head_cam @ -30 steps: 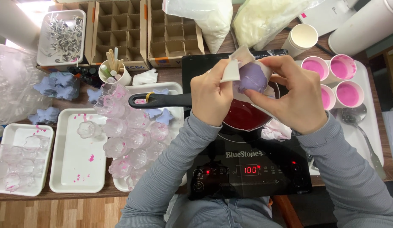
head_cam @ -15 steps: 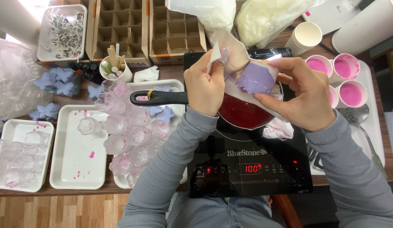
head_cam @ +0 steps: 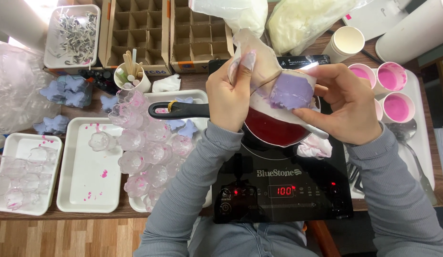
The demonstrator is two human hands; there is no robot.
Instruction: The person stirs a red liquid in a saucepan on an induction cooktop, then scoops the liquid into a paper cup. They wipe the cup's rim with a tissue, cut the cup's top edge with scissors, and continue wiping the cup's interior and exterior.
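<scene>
On your counter (head_cam: 50, 226): three white trays (head_cam: 85, 190), a heap of clear moulds (head_cam: 145, 147), two cardboard divider boxes (head_cam: 169, 28), a cup of sticks (head_cam: 131, 76), pink-filled paper cups (head_cam: 397, 107), a spoon (head_cam: 412, 143), and lilac wax shapes (head_cam: 69, 93).

Brown wooden table (head_cam: 193, 82), wood-plank floor (head_cam: 64, 238)

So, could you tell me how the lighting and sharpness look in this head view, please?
Head view: bright, even light; the window patch at top left is blown out. The left hand and right hand are sharp, as is the purple block. The pan shows little glare. Edges bend slightly, as with a wide lens.
</scene>
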